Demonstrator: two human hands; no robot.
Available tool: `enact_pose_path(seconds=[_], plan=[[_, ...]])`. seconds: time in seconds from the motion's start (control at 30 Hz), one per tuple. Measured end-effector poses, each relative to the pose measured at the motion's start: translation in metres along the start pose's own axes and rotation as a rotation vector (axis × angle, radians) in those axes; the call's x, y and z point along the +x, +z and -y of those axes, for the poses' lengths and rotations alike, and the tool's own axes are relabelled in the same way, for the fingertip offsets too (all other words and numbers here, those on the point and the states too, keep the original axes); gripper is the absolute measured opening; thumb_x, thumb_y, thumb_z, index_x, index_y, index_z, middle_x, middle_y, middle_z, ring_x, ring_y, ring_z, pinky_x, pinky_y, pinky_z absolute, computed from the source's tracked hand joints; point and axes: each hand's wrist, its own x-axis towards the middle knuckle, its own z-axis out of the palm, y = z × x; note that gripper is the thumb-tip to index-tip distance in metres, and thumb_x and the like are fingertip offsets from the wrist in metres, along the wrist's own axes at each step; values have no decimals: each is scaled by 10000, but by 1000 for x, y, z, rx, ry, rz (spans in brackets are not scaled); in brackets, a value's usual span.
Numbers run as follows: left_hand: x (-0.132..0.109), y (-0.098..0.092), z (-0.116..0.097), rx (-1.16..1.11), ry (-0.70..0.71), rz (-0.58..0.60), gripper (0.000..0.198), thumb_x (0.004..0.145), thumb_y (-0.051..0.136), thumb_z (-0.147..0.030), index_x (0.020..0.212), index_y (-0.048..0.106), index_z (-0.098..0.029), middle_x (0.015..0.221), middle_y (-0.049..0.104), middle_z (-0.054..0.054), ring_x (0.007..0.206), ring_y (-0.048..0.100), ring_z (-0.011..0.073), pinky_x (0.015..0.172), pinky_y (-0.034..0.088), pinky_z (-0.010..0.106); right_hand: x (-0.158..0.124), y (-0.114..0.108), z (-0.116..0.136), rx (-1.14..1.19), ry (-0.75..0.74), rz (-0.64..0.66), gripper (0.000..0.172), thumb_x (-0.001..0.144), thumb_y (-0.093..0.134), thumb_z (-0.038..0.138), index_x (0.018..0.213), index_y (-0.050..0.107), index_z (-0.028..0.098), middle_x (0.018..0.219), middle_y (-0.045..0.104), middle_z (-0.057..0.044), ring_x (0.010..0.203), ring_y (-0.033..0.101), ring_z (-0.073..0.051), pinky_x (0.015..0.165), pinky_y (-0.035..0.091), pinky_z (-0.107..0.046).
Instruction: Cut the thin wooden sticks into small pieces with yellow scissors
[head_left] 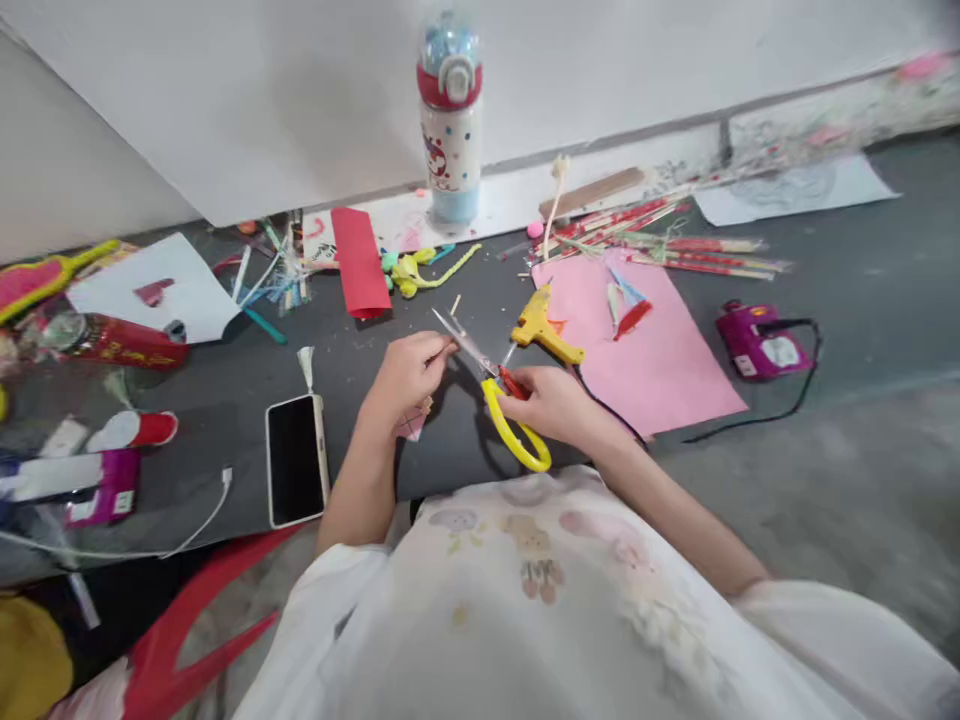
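Observation:
My right hand [553, 402] grips a pair of scissors [517, 430] with a yellow handle loop. The blades point away and to the left, a narrow gap between them. Something red [513, 383] shows at its fingers; whether it belongs to the scissors I cannot tell. My left hand [409, 378] is closed in a pinch beside the blades, and what it pinches is too small to make out. Just beyond its fingertips is a short pale stick [455, 305]. Under the left wrist lies a small pink paper piece [411, 422], partly hidden.
A yellow glue gun [544, 328] lies at the edge of a pink sheet [667, 370]. Left of my left arm is a phone [295, 460]. A bottle [452, 130] stands at the back, near a red paper strip [358, 262] and bundled sticks [697, 255].

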Motion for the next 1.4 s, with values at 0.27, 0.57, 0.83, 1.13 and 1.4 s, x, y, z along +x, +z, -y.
enact_pose_path(seconds=[0.27, 0.57, 0.83, 1.13, 1.4], plan=[[1, 0, -10, -231, 18, -7, 307, 828, 502, -190, 529, 557, -145, 575, 601, 5, 543, 514, 75, 542, 363, 186, 3, 4, 5, 16, -96, -73, 266, 665, 563, 435, 687, 460, 190, 618, 536, 34, 510, 408, -81, 513, 279, -232], [3, -8, -13, -232, -82, -39, 335, 847, 502, -238, 528, 541, -141, 508, 510, -17, 489, 456, 67, 502, 341, 194, 1, 4, 1, 11, -86, -69, 261, 677, 558, 442, 673, 507, 187, 584, 534, 30, 506, 407, -84, 503, 266, -239], [-1, 2, -6, 23, -36, -80, 325, 905, 423, -322, 688, 604, -160, 680, 614, 27, 668, 557, 113, 632, 404, 225, 3, 2, -8, 18, -34, -118, 330, 676, 566, 509, 625, 511, 187, 524, 476, 39, 480, 375, -80, 462, 251, -234], [-3, 9, -7, 143, 64, -166, 262, 874, 454, -226, 708, 644, -158, 719, 658, 42, 715, 599, 128, 655, 440, 230, 3, 5, -8, 43, -50, -156, 278, 665, 597, 459, 687, 534, 189, 599, 573, 29, 510, 477, -95, 499, 307, -237], [-3, 6, -13, -43, 100, -98, 267, 840, 500, -180, 595, 603, -157, 746, 684, 27, 714, 613, 102, 636, 437, 198, 2, 1, -2, 29, -109, -172, 287, 642, 622, 436, 722, 494, 192, 663, 588, 35, 534, 478, -86, 528, 331, -225]])
